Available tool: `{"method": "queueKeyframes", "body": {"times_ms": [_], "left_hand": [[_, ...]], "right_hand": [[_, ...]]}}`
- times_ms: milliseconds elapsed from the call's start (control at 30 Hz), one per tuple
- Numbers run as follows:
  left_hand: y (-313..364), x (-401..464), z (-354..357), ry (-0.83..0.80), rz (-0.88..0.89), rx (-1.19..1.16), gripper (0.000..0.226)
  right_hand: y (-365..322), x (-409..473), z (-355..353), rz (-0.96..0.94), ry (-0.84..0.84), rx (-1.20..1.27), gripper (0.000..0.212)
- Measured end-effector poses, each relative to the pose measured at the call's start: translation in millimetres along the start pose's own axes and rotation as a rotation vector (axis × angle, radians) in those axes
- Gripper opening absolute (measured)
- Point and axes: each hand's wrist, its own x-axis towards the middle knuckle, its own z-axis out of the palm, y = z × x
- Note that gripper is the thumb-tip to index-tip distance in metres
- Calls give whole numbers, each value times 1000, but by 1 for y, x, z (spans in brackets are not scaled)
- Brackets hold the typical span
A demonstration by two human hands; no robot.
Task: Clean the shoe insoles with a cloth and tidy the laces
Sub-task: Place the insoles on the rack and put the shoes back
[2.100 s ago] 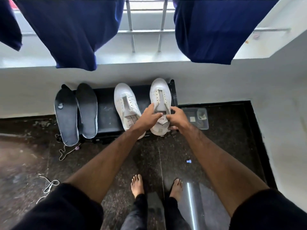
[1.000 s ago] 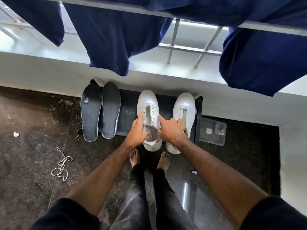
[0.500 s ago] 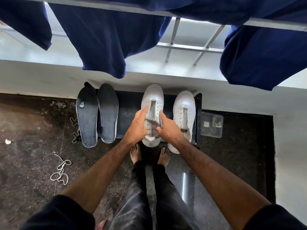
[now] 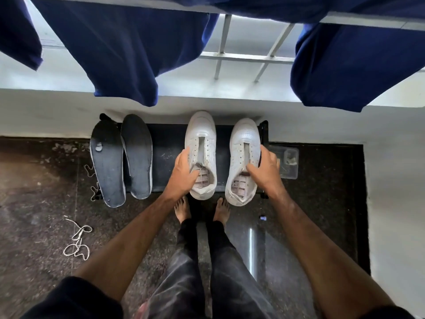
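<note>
Both hands grip shoes, left hand (image 4: 184,174) on the left shoe (image 4: 202,155), right hand (image 4: 264,171) on the right shoe (image 4: 243,162); insoles (image 4: 122,160) at 9 o'clock could get knocked off the desk (image 4: 165,153) onto the gritty floor.

A single wide-angle camera worn on the person's head looks forward and steeply down, nearly plumb over the bare feet (image 4: 202,209) at lower centre of the frame. Both forearms enter from the bottom corners and reach up to mid-frame, where the black bench (image 4: 166,155) stands against the wall. The dark floor (image 4: 41,203) fills the lower half; the window grille (image 4: 243,57) and hanging blue garments (image 4: 128,49) bend across the top edge, curved by the lens. The bench sits within arm's reach. No second view shares the scene.
</note>
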Motion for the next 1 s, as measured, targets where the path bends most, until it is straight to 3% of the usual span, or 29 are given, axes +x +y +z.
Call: {"method": "queueKeyframes", "body": {"times_ms": [133, 700, 1000], "left_hand": [[0, 5, 5, -28, -62, -33, 80], [-2, 4, 11, -44, -38, -33, 98], [-12, 5, 9, -9, 2, -11, 106]], "right_hand": [[12, 6, -1, 14, -215, -56, 95], [-16, 8, 26, -154, -79, -357, 78], [-22, 7, 28, -142, -26, -286, 79]]}}
